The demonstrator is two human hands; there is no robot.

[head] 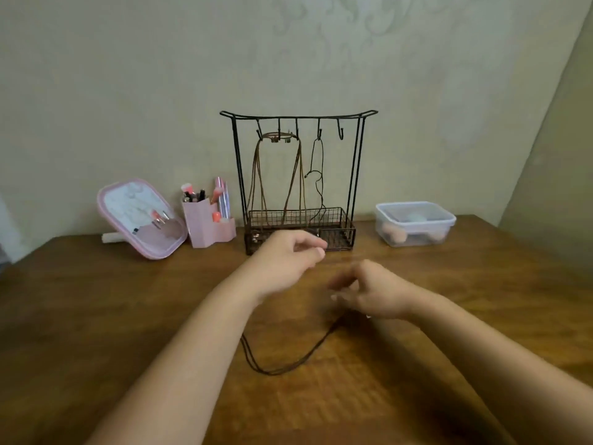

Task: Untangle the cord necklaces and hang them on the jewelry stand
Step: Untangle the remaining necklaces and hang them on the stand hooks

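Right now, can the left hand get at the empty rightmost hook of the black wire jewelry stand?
Probably yes: the left hand hovers before the stand, and nothing blocks the bare hook.

Pale patterned wall (160, 75) — brown wooden table (96, 300) against it.

pink organizer (211, 231), pink case (141, 218), plastic container (415, 223)
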